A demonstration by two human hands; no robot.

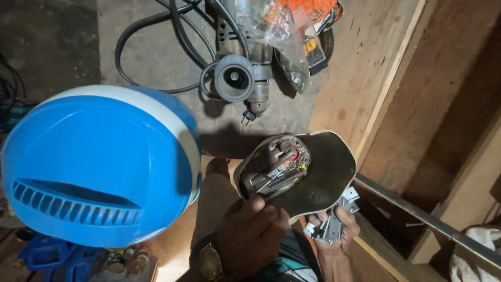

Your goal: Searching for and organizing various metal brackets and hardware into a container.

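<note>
At the far left, a large round blue housing (96, 167) with a white rim and a slotted vent is seen close to the camera, covering much of the lower left of the view. Below it, blue plastic pieces (47, 258) and some small bottles (128, 257) are partly visible on the floor. Above and to the right of the housing, a black cable (151, 36) is looped over the concrete floor (62, 36), and a grey electric drill (242, 68) is laid there with its plug just below it; a clear plastic bag (284, 42) and an orange and black package (313, 15) are lying against the drill. In the lower middle, the left hand (248, 232), with a wristwatch (209, 261) worn on its wrist, is curled around the near edge of an opened clothes-iron base (300, 175), the fingers pressed on its rim. The iron base is held up above the lap, its dark soleplate facing up and its wiring and metal parts exposed at the left end. Just beneath the base's right side, the right hand (334, 230) is closed loosely on a small grey metal bracket (334, 222). Further right, a wooden board (365, 68) and a metal bar (417, 214) are seen, with a white cloth (477, 250) at the lower right corner.
</note>
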